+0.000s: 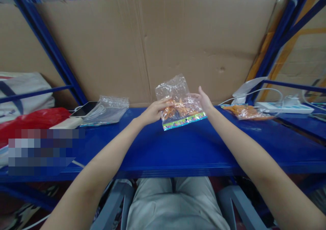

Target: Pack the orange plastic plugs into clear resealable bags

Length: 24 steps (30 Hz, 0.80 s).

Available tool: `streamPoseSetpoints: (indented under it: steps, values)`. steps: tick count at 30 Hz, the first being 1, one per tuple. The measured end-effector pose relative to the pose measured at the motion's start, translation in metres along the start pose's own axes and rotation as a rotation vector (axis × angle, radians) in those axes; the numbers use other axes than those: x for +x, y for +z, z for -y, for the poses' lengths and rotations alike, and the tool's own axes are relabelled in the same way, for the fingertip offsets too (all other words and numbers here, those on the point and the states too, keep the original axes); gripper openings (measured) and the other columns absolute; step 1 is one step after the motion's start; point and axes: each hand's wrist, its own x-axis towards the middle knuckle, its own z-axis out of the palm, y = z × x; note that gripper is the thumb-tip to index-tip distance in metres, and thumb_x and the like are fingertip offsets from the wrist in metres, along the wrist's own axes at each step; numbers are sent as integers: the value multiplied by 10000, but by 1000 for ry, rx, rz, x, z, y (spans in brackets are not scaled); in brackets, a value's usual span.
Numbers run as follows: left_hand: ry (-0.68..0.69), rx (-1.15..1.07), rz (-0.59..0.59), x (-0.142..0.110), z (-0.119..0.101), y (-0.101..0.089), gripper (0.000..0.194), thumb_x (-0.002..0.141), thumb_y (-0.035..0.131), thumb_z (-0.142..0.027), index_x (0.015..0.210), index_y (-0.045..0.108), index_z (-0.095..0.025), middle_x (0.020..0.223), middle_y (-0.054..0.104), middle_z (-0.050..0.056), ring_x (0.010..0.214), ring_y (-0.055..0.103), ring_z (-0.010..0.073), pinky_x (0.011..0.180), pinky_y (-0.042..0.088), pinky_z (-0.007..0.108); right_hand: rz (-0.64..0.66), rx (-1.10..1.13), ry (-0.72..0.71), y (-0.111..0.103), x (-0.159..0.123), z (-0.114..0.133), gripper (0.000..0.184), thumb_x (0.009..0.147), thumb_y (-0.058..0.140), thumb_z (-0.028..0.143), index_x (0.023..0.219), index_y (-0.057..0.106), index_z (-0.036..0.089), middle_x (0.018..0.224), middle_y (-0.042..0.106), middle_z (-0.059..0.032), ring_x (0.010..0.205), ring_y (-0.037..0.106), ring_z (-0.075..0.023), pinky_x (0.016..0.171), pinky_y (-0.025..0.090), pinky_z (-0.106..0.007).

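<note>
A clear plastic bag [178, 102] with orange pieces inside and a coloured patterned strip along one edge is held up over the blue shelf [193, 148]. My left hand [154, 111] pinches its left side, fingers closed on the plastic. On the bag's right side my right hand [203, 101] grips it, fingers partly hidden behind the plastic.
A pile of empty clear bags [109, 109] lies to the left beside a phone [84, 109] and a white cable. Another filled bag of orange pieces [244, 111] lies to the right, next to a white power strip [282, 107]. A red bag [33, 119] sits far left. Cardboard lines the back.
</note>
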Motion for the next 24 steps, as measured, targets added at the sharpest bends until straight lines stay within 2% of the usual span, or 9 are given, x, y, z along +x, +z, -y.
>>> streamPoseSetpoints:
  steps: [3, 5, 8, 12, 14, 16, 19, 21, 24]
  values:
    - [-66, -61, 49, -5, 5, 2, 404, 690, 567, -81, 997, 728, -287, 1332, 585, 37, 1312, 456, 235, 1110, 310, 466, -75, -20, -17, 1, -2, -5, 383, 823, 584, 558, 809, 641, 180, 829, 693, -85, 757, 667, -200, 750, 554, -374]
    - [-182, -173, 10, -6, 3, 2, 427, 672, 529, -67, 990, 731, -269, 1240, 650, 37, 1256, 515, 231, 1070, 379, 444, -134, 15, 5, 5, -3, -10, 226, 783, 692, 393, 734, 615, 187, 714, 648, -28, 637, 621, -143, 692, 562, -318]
    - [-326, -403, -190, -6, 2, 2, 471, 661, 464, -53, 1020, 711, -232, 1143, 694, 41, 1149, 596, 211, 972, 481, 381, -177, 60, 43, 11, -4, -14, 184, 785, 690, 248, 660, 567, 192, 606, 571, 24, 554, 554, -98, 636, 562, -274]
    - [-454, -570, -555, -3, 9, 4, 491, 737, 491, -84, 1170, 590, -291, 1395, 514, 20, 1003, 655, 187, 831, 559, 329, -192, 67, 39, 16, -6, -13, 217, 811, 669, 232, 645, 537, 186, 606, 557, 28, 546, 542, -82, 625, 559, -253]
    - [-541, -600, -654, -2, 14, 6, 454, 790, 557, -153, 1212, 526, -318, 1442, 451, 37, 909, 675, 175, 768, 577, 328, -199, 73, 41, 17, -7, -13, 223, 815, 666, 233, 644, 533, 184, 608, 553, 28, 539, 538, -75, 615, 556, -240]
    - [-617, -631, -652, -3, 17, 9, 372, 819, 608, -243, 1180, 528, -281, 1370, 518, 81, 793, 686, 158, 697, 580, 315, -190, 87, 52, 19, -7, -14, 219, 818, 661, 227, 645, 535, 181, 608, 549, 30, 535, 536, -70, 604, 552, -229]
    - [-694, -635, -563, -4, 13, 13, 220, 831, 632, -319, 994, 593, -177, 1046, 690, 95, 593, 651, 113, 559, 543, 246, -170, 95, 66, 21, -7, -16, 172, 819, 664, 247, 695, 564, 183, 646, 584, 23, 535, 547, -70, 561, 535, -213]
    - [-728, -602, -527, -4, 6, 15, 187, 834, 636, -319, 891, 604, -143, 828, 712, 62, 497, 612, 93, 483, 495, 206, -160, 107, 58, 21, -6, -16, 133, 832, 654, 301, 769, 594, 201, 713, 630, 14, 546, 569, -78, 526, 516, -207]
    - [-762, -550, -493, -4, -2, 17, 184, 862, 603, -315, 847, 608, -132, 657, 680, 21, 400, 561, 84, 420, 444, 189, -150, 148, 33, 20, -6, -16, 163, 857, 614, 394, 845, 614, 231, 819, 674, 1, 603, 616, -102, 518, 514, -218]
